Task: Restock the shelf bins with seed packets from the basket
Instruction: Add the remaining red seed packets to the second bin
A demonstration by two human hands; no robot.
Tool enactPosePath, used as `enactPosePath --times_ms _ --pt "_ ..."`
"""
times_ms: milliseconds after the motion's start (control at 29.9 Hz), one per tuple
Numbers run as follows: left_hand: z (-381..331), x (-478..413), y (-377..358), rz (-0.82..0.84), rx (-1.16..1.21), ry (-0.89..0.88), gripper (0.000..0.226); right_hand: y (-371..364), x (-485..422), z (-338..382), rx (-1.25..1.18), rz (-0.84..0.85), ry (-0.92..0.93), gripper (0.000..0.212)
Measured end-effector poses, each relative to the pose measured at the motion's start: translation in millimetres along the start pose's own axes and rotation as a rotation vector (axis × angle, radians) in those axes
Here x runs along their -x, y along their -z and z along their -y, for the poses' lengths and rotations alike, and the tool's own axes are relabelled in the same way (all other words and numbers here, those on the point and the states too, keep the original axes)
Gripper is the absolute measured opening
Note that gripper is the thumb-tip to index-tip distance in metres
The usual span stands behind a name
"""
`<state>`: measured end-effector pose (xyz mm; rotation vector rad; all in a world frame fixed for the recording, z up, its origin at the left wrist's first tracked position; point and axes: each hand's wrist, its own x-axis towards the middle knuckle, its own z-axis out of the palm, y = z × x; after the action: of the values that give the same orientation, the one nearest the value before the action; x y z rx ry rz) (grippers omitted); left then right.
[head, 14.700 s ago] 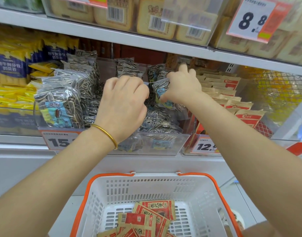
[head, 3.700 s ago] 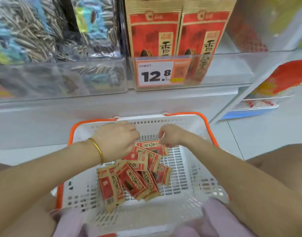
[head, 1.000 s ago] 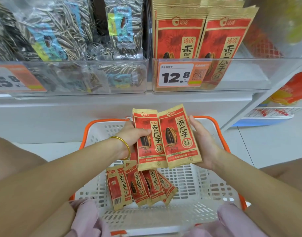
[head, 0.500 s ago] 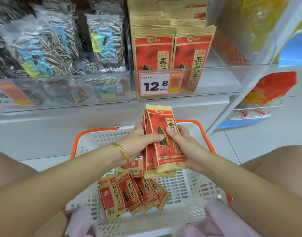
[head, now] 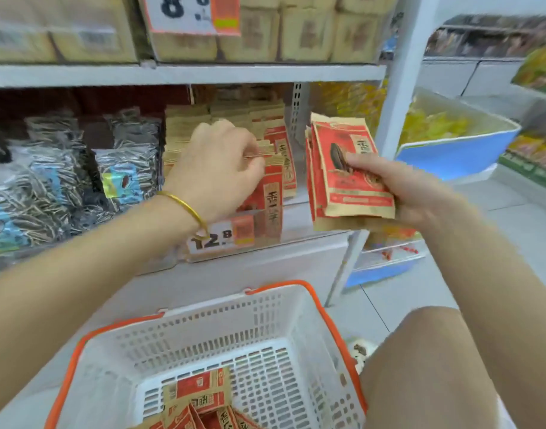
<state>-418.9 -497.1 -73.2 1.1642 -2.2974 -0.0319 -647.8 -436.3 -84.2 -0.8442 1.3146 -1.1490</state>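
Two hands are counted: a left hand (head: 222,168) and a right hand (head: 401,187). One basket (head: 203,329), one gold bangle (head: 185,205), an upper price tag (head: 188,13) and a lower price tag (head: 219,238) are seen. The overlapping red seed packets (head: 349,174) cannot be numbered.

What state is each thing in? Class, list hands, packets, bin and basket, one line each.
left hand, fingers curled on the shelf packets' tops
right hand, grips the packet stack
packet stack, upright, not yet in the bin
shelf packets, standing upright in the bin
bin, partly filled, right side bare
basket, mostly empty
basket packets, lying loose at the bottom
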Motion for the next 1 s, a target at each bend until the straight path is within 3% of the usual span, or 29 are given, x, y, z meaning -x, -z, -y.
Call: enactPosePath --times_ms 100,201,402,602,770,1004 --pt "12.0 -31.3 -6.1 0.132 -0.163 0.058 0.063 2.3 -65.7 20.9 0.142 -0.058 -0.053 0.018" --pt "18.3 -49.3 -14.0 0.254 -0.221 0.083 0.072 -1.5 -120.2 24.0 0.258 -0.003 -0.068 0.033" --pt "26.4 -64.0 -25.6 0.41 -0.243 0.162 0.061 -10.4 -178.7 -4.8 0.221 0.073 0.061 0.06" --pt "31.0 -66.3 -31.3 0.439 -0.288 0.152 0.059 1.2 -178.2 -20.8 0.711 0.0 -0.054 0.081" --pt "29.7 -63.8 -29.6 0.452 -0.288 0.139 0.057 -7.4 -177.6 -15.2 0.656 -0.027 -0.059 0.064" --pt "28.3 -62.1 -26.6 0.471 -0.281 0.142 0.054 -11.5 -181.7 -16.0 0.507 -0.114 0.138 0.081"
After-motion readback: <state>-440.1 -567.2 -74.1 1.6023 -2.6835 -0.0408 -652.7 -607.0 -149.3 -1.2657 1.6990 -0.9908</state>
